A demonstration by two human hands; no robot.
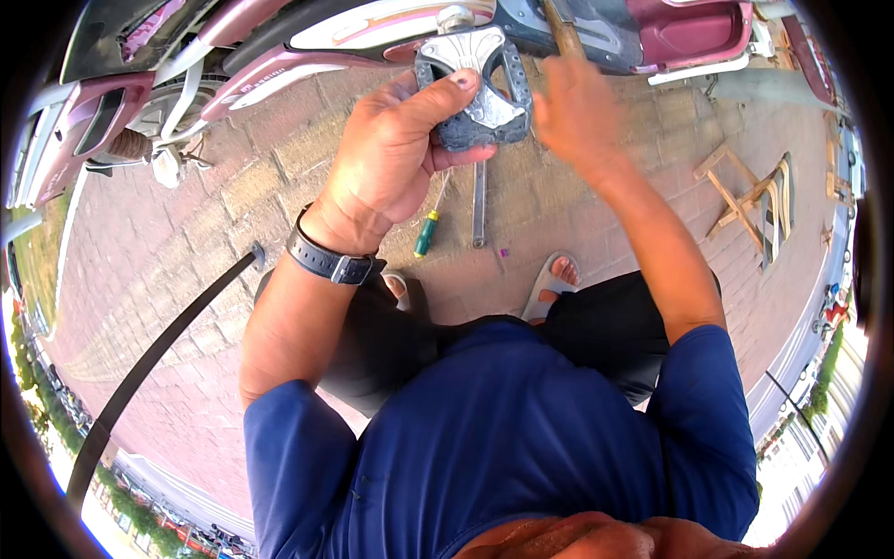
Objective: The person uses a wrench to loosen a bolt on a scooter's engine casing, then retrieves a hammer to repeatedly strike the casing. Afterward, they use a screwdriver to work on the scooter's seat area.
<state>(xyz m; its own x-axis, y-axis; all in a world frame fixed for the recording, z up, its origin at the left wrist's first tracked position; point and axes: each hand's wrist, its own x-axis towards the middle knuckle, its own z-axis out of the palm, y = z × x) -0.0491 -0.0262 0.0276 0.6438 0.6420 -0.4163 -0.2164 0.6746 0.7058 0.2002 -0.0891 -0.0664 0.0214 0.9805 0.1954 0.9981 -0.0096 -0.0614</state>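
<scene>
My left hand [382,140] grips a bicycle pedal [494,102] with a silver plate and dark textured frame, thumb across its face, below a silver nut or boss [455,19]. My right hand [579,116], blurred, is just right of the pedal, closed round the wooden handle [564,31] of a tool whose far end is cut off or unclear. On the paving [307,158] below lie a long metal tool [479,210] and a green-and-yellow screwdriver [427,234].
Maroon, black and white two-wheelers [689,33] line the top edge. A small folding wooden stool [731,191] is at right, a black strap-like bar [158,345] at left. My sandalled feet [549,289] are below. Vehicles and greenery show at the rims.
</scene>
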